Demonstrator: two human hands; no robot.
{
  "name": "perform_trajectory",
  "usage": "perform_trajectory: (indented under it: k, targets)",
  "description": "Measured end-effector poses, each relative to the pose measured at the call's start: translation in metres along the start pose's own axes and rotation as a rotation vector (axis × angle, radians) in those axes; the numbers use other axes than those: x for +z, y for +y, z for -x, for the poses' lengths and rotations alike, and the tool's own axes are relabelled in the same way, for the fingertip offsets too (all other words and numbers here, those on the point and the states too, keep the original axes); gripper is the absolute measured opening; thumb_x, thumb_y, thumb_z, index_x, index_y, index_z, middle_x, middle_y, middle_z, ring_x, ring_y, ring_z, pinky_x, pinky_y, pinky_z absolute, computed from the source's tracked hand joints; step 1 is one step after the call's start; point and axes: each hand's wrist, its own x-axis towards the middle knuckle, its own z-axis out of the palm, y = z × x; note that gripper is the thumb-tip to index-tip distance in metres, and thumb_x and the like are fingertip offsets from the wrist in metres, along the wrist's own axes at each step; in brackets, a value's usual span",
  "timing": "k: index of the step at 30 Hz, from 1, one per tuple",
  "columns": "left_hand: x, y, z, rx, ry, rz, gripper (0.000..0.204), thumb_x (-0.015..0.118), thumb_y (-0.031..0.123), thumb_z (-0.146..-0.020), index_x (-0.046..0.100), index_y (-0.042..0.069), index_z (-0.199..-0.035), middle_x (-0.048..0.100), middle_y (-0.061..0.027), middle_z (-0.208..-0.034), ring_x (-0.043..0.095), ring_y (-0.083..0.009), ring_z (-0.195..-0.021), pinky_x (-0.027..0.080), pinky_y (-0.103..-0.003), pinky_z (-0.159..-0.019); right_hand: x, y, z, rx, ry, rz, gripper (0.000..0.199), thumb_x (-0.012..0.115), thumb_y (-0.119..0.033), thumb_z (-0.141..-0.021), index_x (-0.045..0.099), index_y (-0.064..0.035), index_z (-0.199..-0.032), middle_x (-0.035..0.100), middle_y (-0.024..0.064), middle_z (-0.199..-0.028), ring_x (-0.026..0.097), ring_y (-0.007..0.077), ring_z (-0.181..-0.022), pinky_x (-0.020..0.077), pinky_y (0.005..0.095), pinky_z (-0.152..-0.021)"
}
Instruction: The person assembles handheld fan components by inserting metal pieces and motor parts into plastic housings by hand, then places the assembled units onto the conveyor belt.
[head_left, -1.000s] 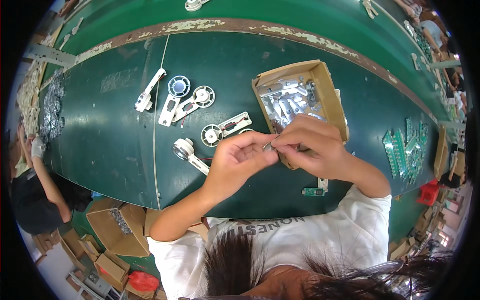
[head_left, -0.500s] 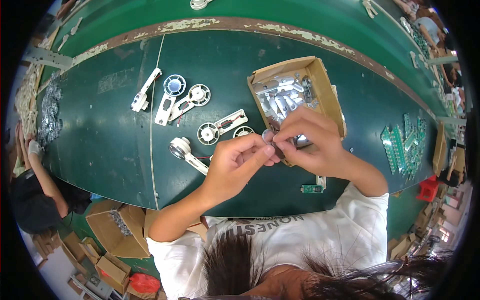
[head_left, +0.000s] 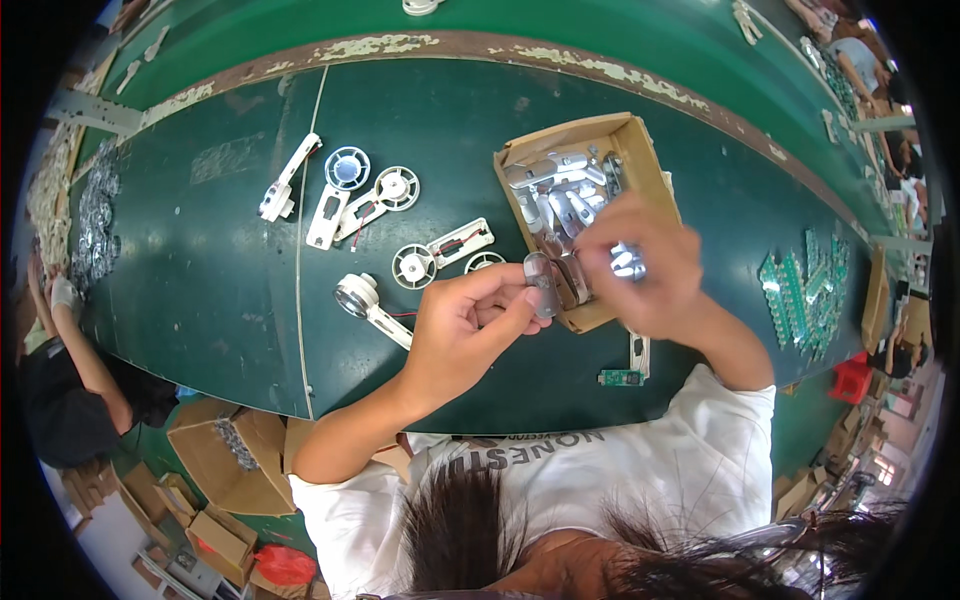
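Note:
My left hand (head_left: 470, 325) is closed on a small grey oblong plastic cover (head_left: 541, 285), gripped by its edge between thumb and fingers. Over the near right part of a cardboard box (head_left: 590, 322) hovers my right hand (head_left: 645, 265), its fingers smeared by motion. Several grey and silver plastic pieces (head_left: 570, 205) fill the box, some hidden behind that hand. Left of my hands lie several white handheld-fan bodies with round heads, among them one with a spoked ring (head_left: 414, 267) and red wire. Another fan body (head_left: 372, 308) rests just beyond my left wrist.
A small green circuit board (head_left: 621, 377) lies by the near edge beside a white part. Green circuit boards (head_left: 805, 295) are piled at the right, and clear plastic pieces (head_left: 97, 225) at the far left. A co-worker's arm (head_left: 90, 350) reaches in there.
My right hand has come away from the grey cover and moved right, over the box. The left hand stays in place with the cover, which now shows more fully.

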Motion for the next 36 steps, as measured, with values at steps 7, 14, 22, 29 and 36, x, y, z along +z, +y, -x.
perform_trajectory:
  k: [7, 14, 22, 29, 36]
  targets:
    - [-0.005, 0.005, -0.001, -0.114, -0.083, 0.019, 0.025, 0.049, 0.010, -0.092, 0.056, -0.004, -0.111, 0.062, -0.0072, -0.087, 0.062, -0.0130, -0.079, 0.051, -0.023, -0.070, -0.020, 0.064, -0.110, -0.043, -0.126, 0.523, 0.026, 0.060, -0.007, -0.076, 0.059, -0.0115, -0.102, 0.054, 0.0107, -0.100, 0.057, 0.0269, -0.084, 0.0493, 0.0369, -0.070]
    - [-0.010, 0.009, -0.001, -0.098, -0.067, -0.021, 0.027, 0.045, 0.013, -0.094, 0.055, -0.006, -0.110, 0.063, -0.0093, -0.092, 0.063, -0.0156, -0.080, 0.053, -0.025, -0.070, 0.044, 0.183, -0.197, -0.489, -0.424, 0.769, 0.040, 0.056, -0.005, -0.078, 0.055, -0.0197, -0.115, 0.049, 0.0138, -0.111, 0.052, 0.0311, -0.099, 0.0449, 0.0392, -0.082]
    - [-0.015, 0.012, -0.003, -0.091, -0.007, 0.045, 0.027, 0.047, 0.013, -0.093, 0.055, -0.007, -0.109, 0.063, -0.0112, -0.095, 0.064, -0.0180, -0.081, 0.054, -0.026, -0.069, 0.008, 0.122, -0.179, 0.208, -0.025, -0.256, 0.034, 0.066, -0.031, -0.082, 0.054, -0.0027, -0.096, 0.060, 0.0033, -0.075, 0.050, 0.0061, -0.055, 0.0392, 0.0209, -0.047]
    - [-0.013, 0.011, -0.003, -0.176, -0.025, 0.107, 0.023, 0.049, 0.013, -0.093, 0.056, -0.007, -0.103, 0.062, -0.0085, -0.088, 0.063, -0.0164, -0.083, 0.053, -0.025, -0.071, -0.006, 0.014, -0.051, 0.336, -0.212, -0.596, 0.044, 0.078, -0.008, -0.067, 0.044, -0.0050, -0.094, 0.054, 0.0058, -0.091, 0.055, 0.0080, -0.078, 0.0451, 0.0209, -0.067]
    - [-0.002, 0.007, 0.001, -0.166, -0.077, 0.079, 0.024, 0.048, 0.013, -0.093, 0.057, -0.006, -0.106, 0.062, -0.0084, -0.089, 0.061, -0.0126, -0.080, 0.053, -0.026, -0.069, 0.009, 0.009, -0.026, 0.271, -0.316, -0.274, 0.030, 0.075, -0.015, -0.070, 0.058, -0.0034, -0.092, 0.059, 0.0045, -0.082, 0.056, 0.0129, -0.073, 0.0426, 0.0246, -0.061]
